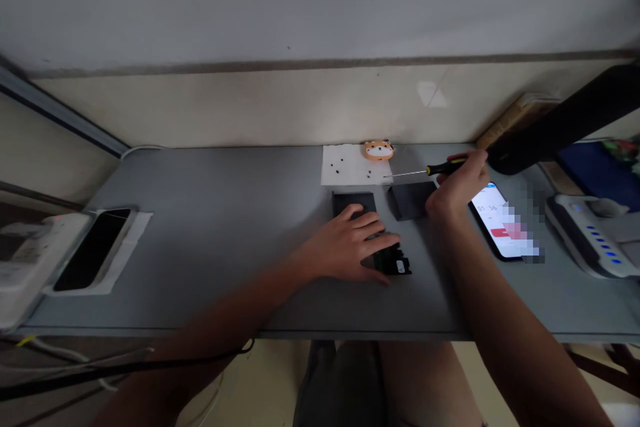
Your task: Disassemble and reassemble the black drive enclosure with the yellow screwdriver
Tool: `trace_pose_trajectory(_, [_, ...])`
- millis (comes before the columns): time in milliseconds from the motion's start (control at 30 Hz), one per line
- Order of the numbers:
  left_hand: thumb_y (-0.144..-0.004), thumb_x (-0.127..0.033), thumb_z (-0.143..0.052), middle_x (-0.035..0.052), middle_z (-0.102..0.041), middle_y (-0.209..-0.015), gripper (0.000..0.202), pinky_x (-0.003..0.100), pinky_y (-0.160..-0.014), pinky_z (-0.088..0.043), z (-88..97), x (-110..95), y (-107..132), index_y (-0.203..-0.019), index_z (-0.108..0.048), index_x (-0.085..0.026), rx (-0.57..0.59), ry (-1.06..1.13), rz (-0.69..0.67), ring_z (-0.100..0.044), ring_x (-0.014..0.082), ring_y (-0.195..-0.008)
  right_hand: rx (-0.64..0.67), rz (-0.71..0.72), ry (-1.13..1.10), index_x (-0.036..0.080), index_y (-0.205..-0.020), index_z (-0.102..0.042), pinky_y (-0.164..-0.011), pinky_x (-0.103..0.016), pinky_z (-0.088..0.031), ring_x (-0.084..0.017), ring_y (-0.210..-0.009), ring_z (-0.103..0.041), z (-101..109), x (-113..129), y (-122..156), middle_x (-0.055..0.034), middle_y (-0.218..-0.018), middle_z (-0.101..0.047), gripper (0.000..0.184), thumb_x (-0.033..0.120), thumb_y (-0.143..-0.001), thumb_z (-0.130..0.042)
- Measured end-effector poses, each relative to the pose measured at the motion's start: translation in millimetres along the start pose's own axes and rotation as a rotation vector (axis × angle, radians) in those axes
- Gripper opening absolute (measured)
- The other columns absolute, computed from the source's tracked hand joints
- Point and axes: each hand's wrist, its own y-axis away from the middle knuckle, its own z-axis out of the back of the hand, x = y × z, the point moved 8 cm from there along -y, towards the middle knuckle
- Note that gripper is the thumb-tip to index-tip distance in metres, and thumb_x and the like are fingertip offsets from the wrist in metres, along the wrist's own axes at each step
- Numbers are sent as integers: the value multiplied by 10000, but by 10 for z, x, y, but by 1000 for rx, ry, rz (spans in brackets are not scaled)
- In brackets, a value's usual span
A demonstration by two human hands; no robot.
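My left hand (350,245) lies with its fingers spread over a black casing with a circuit board (399,263), covering much of it. A white label shows at the board's near right corner. In my right hand (460,183) is a screwdriver (439,168) with a black and yellow handle, gripped from behind. Its thin shaft points left, and the tip is over the right part of a white sheet of paper (327,173). Several tiny dark screws (337,171) lie on that sheet. A separate dark cover (411,201) sits between my two hands.
An orange animal-faced case (379,150) sits at the paper's back right. A lit phone (503,223) lies beside my right forearm, with a power strip (593,237) farther right. A dark cylinder (565,120) leans by the wall. Another phone (95,250) lies at the left.
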Motion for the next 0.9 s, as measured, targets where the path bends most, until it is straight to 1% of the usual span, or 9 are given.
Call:
trace_pose_trajectory(100, [-1046,-599,-404,117,-707,-1158,549,424,-983,-419,168,220,28,-1307,-643,-179,-87,-1,111,-601,269,-1115,7,0,37,234,-665,-473,-478,-284,-299,-132,-579,-416,-15,-17,31,17,-679,-456,252,260,-910,-419])
trace_pose_trajectory(200, [-1062,-408,-420,103,-702,-1064,372,408,-936,-463,290,610,128,-1175,-700,-189,-140,-23,305,-622,252,-1036,41,26,66,250,-703,-445,-455,-273,-313,-139,-580,-430,-47,-41,81,15,-716,-459,222,329,-900,-379])
trace_pose_trajectory(300, [-1022,-301,-464,74,-705,-905,282,367,-856,-498,295,943,259,-958,-713,-186,-142,1,430,-652,218,-880,103,53,68,256,-716,-427,-449,-261,-332,-136,-585,-419,-100,-78,144,12,-752,-448,203,378,-870,-376])
trace_pose_trajectory(400, [-971,-248,-506,36,-702,-825,195,309,-740,-495,226,1114,349,-923,-689,-200,-116,108,492,-634,174,-735,105,46,85,256,-699,-430,-459,-259,-358,-146,-623,-449,-108,-124,187,-3,-758,-455,209,388,-857,-397])
trace_pose_trajectory(533, [-925,-200,-498,19,-685,-774,165,277,-658,-462,193,1166,393,-869,-653,-196,-112,190,537,-588,147,-646,84,29,90,253,-681,-424,-461,-261,-352,-152,-623,-449,-91,-141,201,-1,-722,-437,223,380,-863,-408])
trace_pose_trajectory(633, [-915,-180,-481,31,-712,-839,171,282,-681,-475,197,1198,403,-877,-647,-200,-116,205,539,-610,153,-688,116,66,101,256,-674,-417,-456,-270,-327,-144,-585,-418,-113,-102,218,12,-702,-400,237,377,-874,-377])
trace_pose_trajectory(767, [-927,-168,-467,51,-720,-888,195,320,-760,-507,238,1224,387,-890,-656,-202,-135,151,539,-644,181,-784,94,75,86,250,-651,-430,-469,-274,-321,-141,-560,-414,-96,-104,258,21,-662,-406,267,376,-883,-393])
trace_pose_trajectory(833, [-942,-187,-474,68,-708,-901,201,366,-829,-509,321,1134,347,-897,-669,-196,-199,52,534,-648,202,-840,110,103,75,244,-636,-442,-483,-269,-313,-133,-552,-401,-113,-108,272,31,-636,-394,291,394,-884,-421])
trace_pose_trajectory(900, [-969,-245,-491,79,-695,-928,208,408,-897,-493,391,901,267,-942,-690,-193,-269,-41,473,-645,223,-905,134,150,56,237,-620,-456,-513,-263,-319,-128,-565,-408,-132,-102,276,37,-622,-393,307,400,-879,-443])
